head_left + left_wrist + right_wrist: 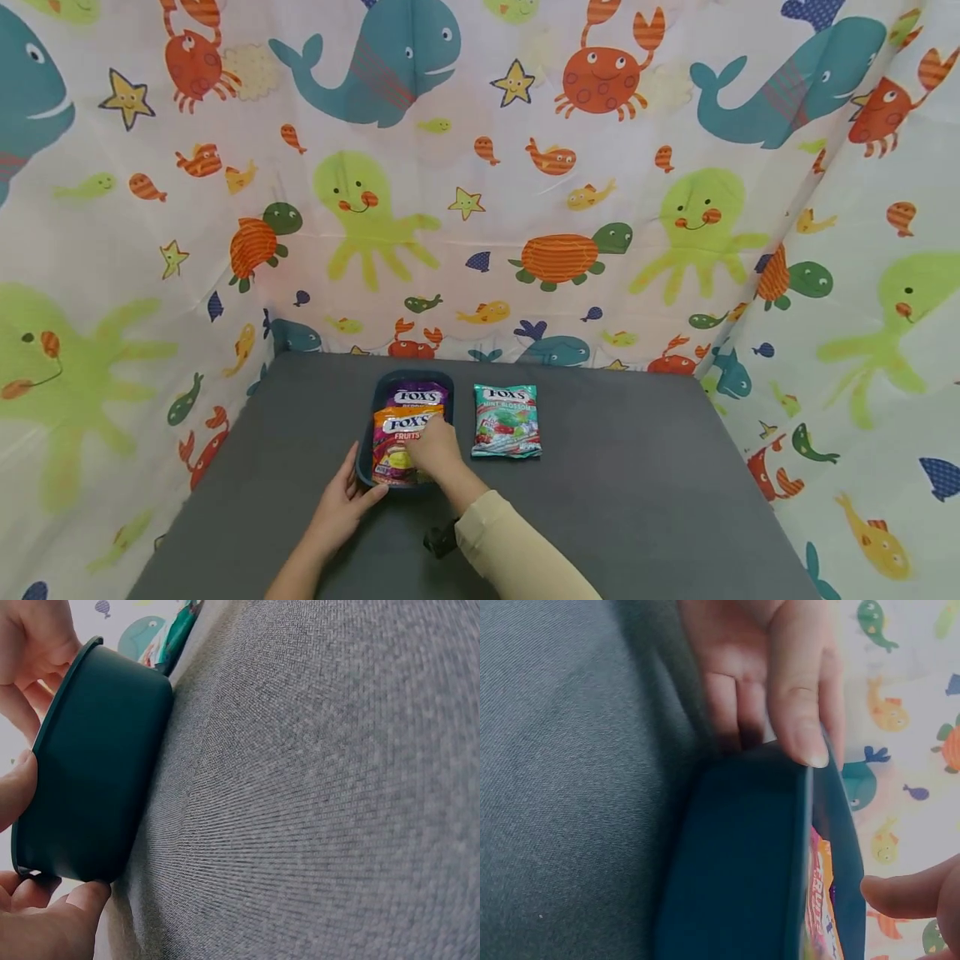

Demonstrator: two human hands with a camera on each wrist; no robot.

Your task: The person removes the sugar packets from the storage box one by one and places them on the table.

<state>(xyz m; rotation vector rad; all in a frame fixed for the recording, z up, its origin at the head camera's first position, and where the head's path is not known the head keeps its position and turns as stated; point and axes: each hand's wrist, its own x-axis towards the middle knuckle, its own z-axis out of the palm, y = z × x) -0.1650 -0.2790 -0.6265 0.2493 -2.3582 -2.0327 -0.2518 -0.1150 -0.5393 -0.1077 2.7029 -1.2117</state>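
one tray (384,392), long axis front-to-back

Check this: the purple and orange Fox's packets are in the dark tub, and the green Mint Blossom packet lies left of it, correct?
Not quite: the head view shows the green Mint Blossom packet lying right of the dark tub, not left. The purple packet and orange packet are in the tub, as you said.

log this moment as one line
left hand holds teal tub | right hand over orange bag inside | purple bag also inside | green bag beside tub on table
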